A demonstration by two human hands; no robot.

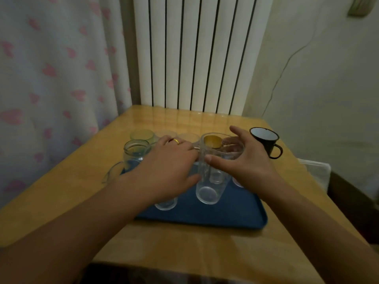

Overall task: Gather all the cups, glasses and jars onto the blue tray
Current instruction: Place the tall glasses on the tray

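Observation:
The blue tray (235, 214) lies on the wooden table and carries several clear glasses. A tall clear glass (207, 193) stands on it between my hands. My right hand (246, 162) wraps its rim, thumb in front and fingers behind. My left hand (170, 160), with a gold ring, lies palm down against the tall glass's left side and above a short clear glass (166, 204); its grip is hidden. A glass jar (136, 150) stands at the tray's far left, and a gold-coloured cup (212, 141) shows behind the tall glass. A black mug (264, 140) stands on the table, off the tray to the right.
A green-tinted glass (141, 135) and pale clear glasses stand in a row at the back. A clear handle (110, 173) juts past the tray's left edge. Behind the table (184, 242) are a white radiator (194, 58), a curtain at left and a wall at right.

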